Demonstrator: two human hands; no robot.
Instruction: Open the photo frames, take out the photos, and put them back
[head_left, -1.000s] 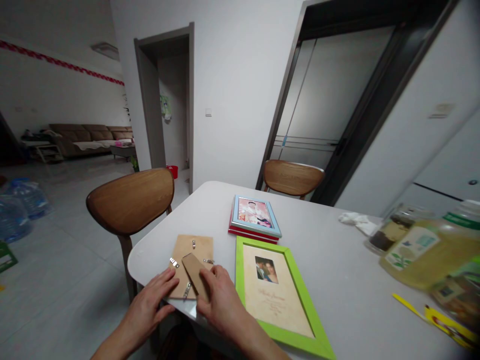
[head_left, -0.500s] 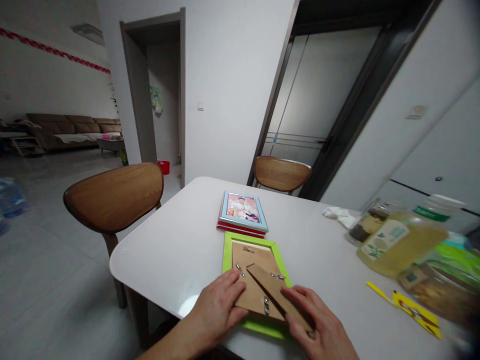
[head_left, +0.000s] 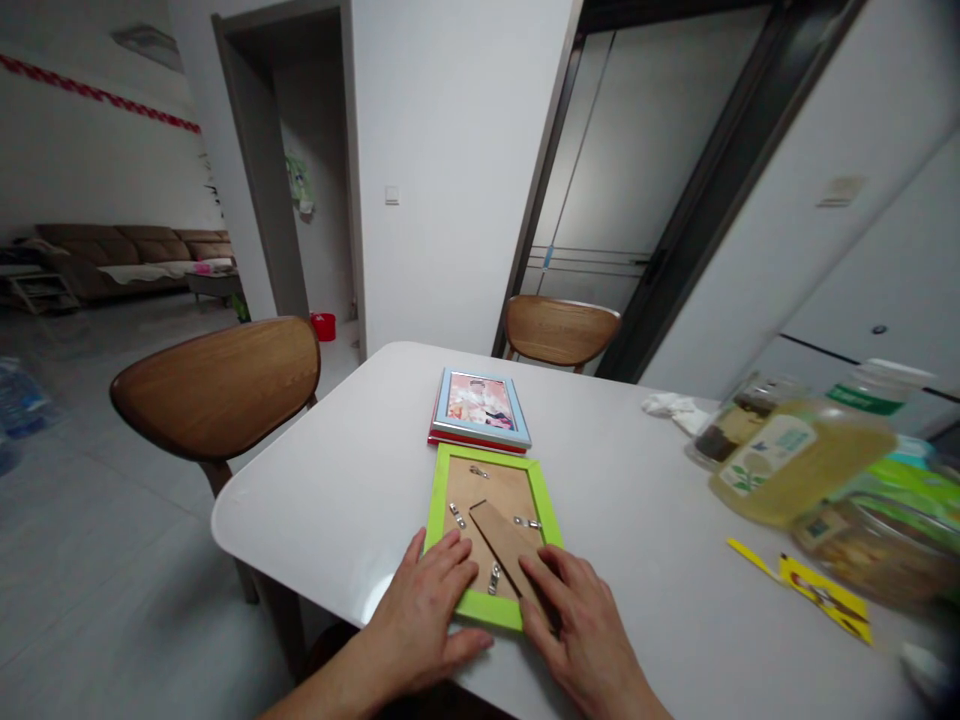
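Note:
A green picture frame point(head_left: 551, 500) lies face down on the white table, its brown backing board point(head_left: 480, 487) inside the rim. Metal clips and a slanted brown stand leg point(head_left: 504, 535) show on the board. My left hand point(head_left: 431, 600) rests on the frame's lower left part, fingers spread and holding nothing. At the lower right, my right hand point(head_left: 581, 620) has its fingers on the stand leg and the frame's edge, thumb below; it is closed around the leg's lower end. Beyond the green frame lies a blue picture frame point(head_left: 480, 405) on top of a red one point(head_left: 442, 437).
The white table point(head_left: 315, 500) bears a large oil bottle point(head_left: 806, 460), glass jars point(head_left: 742, 420), a crumpled tissue point(head_left: 675, 408) and a yellow packet point(head_left: 825, 597) on the right. Wooden chairs stand at the left point(head_left: 225, 385) and the far side point(head_left: 561, 330).
The backing board now sits down within the green rim, where before it lay askew over the lower edge. My left hand's fingers have spread, and both hands have shifted slightly left.

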